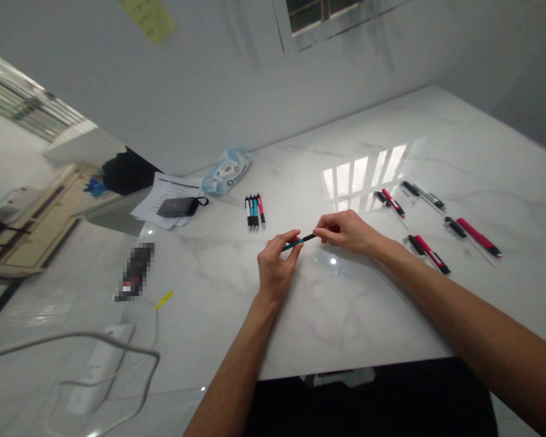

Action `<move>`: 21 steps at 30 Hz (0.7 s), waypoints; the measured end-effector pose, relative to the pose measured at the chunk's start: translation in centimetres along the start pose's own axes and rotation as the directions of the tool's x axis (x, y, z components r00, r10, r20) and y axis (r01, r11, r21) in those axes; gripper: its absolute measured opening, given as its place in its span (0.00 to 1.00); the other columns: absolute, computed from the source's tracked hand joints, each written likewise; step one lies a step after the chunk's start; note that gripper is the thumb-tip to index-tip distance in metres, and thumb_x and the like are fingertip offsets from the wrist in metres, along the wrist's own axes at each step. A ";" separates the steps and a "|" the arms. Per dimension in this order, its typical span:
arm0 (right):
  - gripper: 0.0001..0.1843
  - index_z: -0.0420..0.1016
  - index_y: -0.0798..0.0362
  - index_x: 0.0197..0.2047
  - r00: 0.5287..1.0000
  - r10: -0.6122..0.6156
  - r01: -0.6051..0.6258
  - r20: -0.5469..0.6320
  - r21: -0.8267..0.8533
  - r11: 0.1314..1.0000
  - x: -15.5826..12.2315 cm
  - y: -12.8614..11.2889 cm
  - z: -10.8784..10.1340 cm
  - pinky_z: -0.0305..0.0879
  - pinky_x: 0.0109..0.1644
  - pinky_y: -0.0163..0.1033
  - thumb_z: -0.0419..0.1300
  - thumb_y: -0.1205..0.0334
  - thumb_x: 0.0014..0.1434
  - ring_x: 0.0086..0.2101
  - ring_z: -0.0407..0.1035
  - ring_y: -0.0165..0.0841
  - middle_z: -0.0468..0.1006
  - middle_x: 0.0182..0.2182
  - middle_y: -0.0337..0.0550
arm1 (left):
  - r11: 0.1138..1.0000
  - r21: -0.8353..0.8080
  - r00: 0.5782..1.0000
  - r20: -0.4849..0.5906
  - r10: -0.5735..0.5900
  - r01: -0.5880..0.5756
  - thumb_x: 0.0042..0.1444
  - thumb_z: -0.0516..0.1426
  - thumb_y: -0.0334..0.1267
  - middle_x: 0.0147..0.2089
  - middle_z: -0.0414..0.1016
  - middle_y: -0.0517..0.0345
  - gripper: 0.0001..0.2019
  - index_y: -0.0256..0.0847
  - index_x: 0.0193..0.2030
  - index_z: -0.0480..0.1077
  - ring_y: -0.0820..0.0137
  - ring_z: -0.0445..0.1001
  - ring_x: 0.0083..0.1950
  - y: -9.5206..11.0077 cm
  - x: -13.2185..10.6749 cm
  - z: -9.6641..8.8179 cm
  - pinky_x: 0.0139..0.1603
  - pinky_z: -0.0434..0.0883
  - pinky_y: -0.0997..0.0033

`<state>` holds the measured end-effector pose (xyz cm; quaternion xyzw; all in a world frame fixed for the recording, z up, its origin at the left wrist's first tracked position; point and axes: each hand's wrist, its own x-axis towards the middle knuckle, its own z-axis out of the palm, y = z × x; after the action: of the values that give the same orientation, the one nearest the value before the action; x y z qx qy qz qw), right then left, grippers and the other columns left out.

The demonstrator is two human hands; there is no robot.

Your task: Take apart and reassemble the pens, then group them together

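Both hands are meeting over the middle of the white marble-look tabletop: the left hand is pinching the blue end of a slim blue-and-black pen between thumb and fingertips, while the right hand is closing its fingers around the pen's black end, so the pen is hanging level between them just above the surface. Judging by how things are lying, a row of four finished-looking pens in black, blue and red is sitting neatly side by side beyond the hands, while a scatter of red-and-black pen parts and thin refills is lying loose to the right, apparently waiting its turn; so roughly half the work seems done. A blue-and-white packet of wipes and a stack of white papers with a dark pouch on top are sitting toward the far left corner. The near edge of the table is running close under the forearms, and there is plenty of bare surface between the hands and that edge, and between the two groups of pens.
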<state>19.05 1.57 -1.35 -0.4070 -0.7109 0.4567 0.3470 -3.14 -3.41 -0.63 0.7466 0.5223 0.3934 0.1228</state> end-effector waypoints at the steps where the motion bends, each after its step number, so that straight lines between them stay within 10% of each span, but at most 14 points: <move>1: 0.11 0.81 0.52 0.37 1.000 0.002 -0.002 0.002 0.001 1.000 0.0 0.0 0.0 0.62 0.32 0.36 0.64 0.53 0.63 0.25 0.69 0.30 0.79 0.24 0.39 | 1.000 -0.002 1.000 0.002 0.006 -0.006 0.62 0.63 0.37 0.43 0.83 0.56 0.12 0.46 0.53 0.77 0.66 0.81 0.45 0.0 0.0 0.0 0.52 0.77 0.63; 21: 0.14 0.80 0.52 0.37 1.000 -0.024 0.025 0.014 -0.106 0.994 0.0 0.1 -0.2 0.58 0.33 0.36 0.61 0.50 0.65 0.26 0.66 0.30 0.77 0.25 0.38 | 0.999 -0.013 0.999 0.010 0.031 -0.031 0.62 0.64 0.36 0.44 0.83 0.57 0.12 0.46 0.52 0.77 0.66 0.81 0.46 0.0 0.0 0.2 0.52 0.77 0.63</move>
<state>19.25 1.63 -1.38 -0.4132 -0.7413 0.4166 0.3260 -3.00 -3.36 -0.69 0.7558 0.5076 0.3946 0.1240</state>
